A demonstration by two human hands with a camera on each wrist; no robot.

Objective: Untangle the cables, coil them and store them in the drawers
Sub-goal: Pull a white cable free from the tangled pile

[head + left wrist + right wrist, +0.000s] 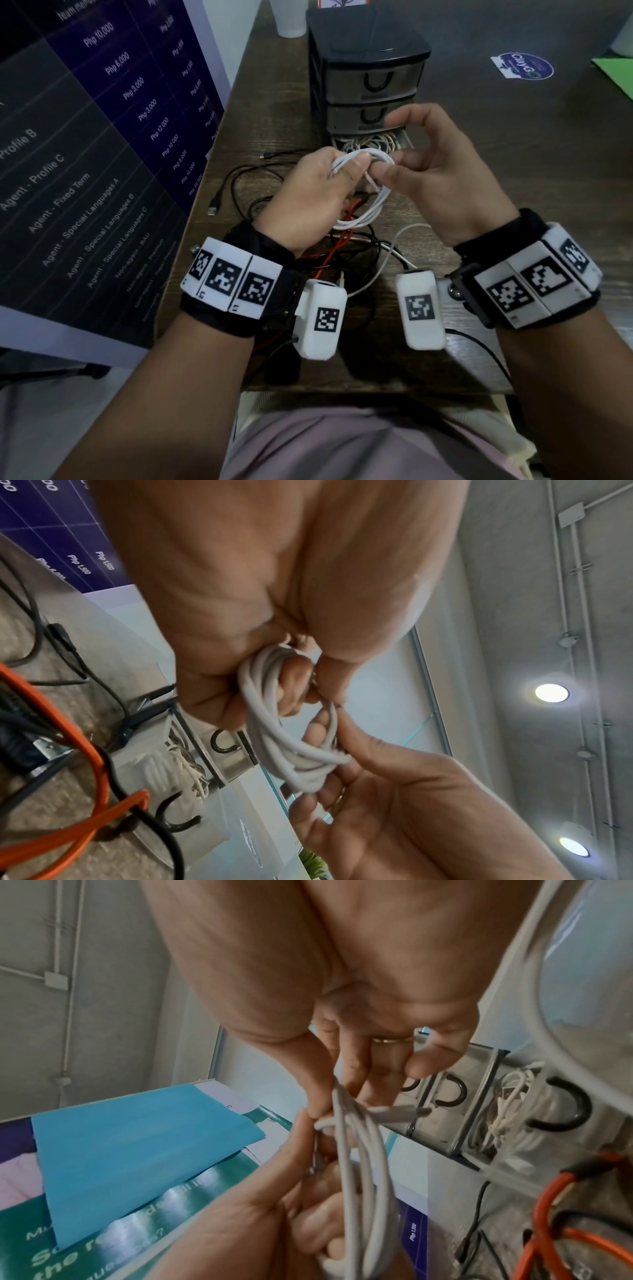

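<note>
Fingers of left hand [310,195] grip white cable coil [368,192]; right hand [435,178] pinches its loose end.

coiled cable [368,205]: white
loose cables [246,178]: black
one cable in the tangle [346,219]: red in the head view, orange in the wrist views
drawer unit [363,44]: black frame, smoky clear fronts, black handles
tabletop [513,164]: dark wood grain
wristbands [233,284]: black, with white tags in black square patterns
poster [85,120]: purple and dark grey, white lettering
</note>
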